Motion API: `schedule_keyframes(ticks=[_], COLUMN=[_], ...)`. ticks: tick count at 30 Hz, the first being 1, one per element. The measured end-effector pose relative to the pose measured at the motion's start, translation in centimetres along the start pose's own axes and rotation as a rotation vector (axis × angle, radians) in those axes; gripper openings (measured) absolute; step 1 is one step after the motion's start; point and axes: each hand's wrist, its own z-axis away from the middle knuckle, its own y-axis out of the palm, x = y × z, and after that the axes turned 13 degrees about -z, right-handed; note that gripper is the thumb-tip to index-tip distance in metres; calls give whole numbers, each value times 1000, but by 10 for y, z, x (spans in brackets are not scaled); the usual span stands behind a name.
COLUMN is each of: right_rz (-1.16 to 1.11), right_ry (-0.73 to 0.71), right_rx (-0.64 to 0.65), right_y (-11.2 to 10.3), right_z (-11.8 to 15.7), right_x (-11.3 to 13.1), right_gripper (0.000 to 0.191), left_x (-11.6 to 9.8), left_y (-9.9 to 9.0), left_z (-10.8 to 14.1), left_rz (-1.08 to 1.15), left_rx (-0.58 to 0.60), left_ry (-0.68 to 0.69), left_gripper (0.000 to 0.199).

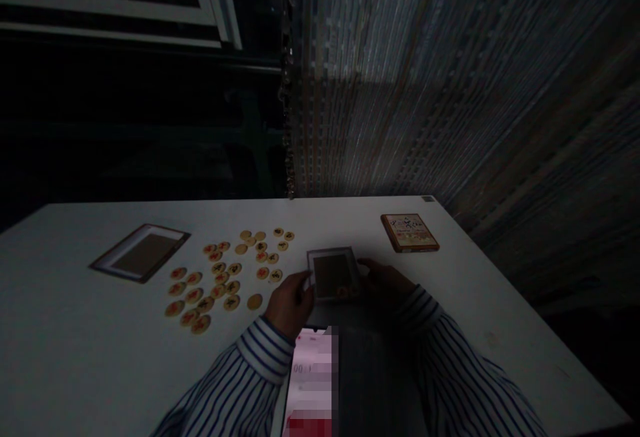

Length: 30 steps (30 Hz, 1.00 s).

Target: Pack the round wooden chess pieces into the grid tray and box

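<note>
A shallow open box [330, 274] with a pale rim and brown bottom is between my hands at the middle of the table. One or two round Chinese chess pieces [343, 292] lie in its near right corner. My left hand [290, 300] grips the box's left edge, thumb inward. On the right edge, my right hand [389, 282] has its fingers closed, partly lost in shadow. Left of the box, several wooden Chinese chess pieces [218, 290] with red or black characters are spread over the table; a few show blank faces.
Another shallow tray [117, 260] lies at the table's left. A closed box with a printed cover [410, 232] rests at the right. Close to me, a lit phone screen [309, 377] shows below my left hand. A strand curtain [380, 90] hangs behind the white table [100, 357].
</note>
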Motion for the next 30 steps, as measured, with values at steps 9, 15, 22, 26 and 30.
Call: schedule_keyframes(ticks=[9, 15, 22, 26, 30], right_rz=[12, 24, 115, 132, 127], right_ry=[-38, -37, 9, 33, -6], right_rx=[-40, -50, -243, -369, -436], right_y=[4, 7, 11, 11, 11], right_z=[1, -1, -2, -3, -4], right_x=[6, 5, 1, 2, 1], right_gripper=[47, 46, 38, 32, 31], left_x=[-2, 1, 3, 1, -2], left_y=[-5, -3, 0, -4, -9], left_z=[0, 0, 0, 1, 3], left_rz=[7, 3, -5, 6, 73], left_rx=[42, 10, -71, -116, -146], left_ry=[-20, -11, 19, 14, 14], left_gripper=[32, 32, 29, 25, 24])
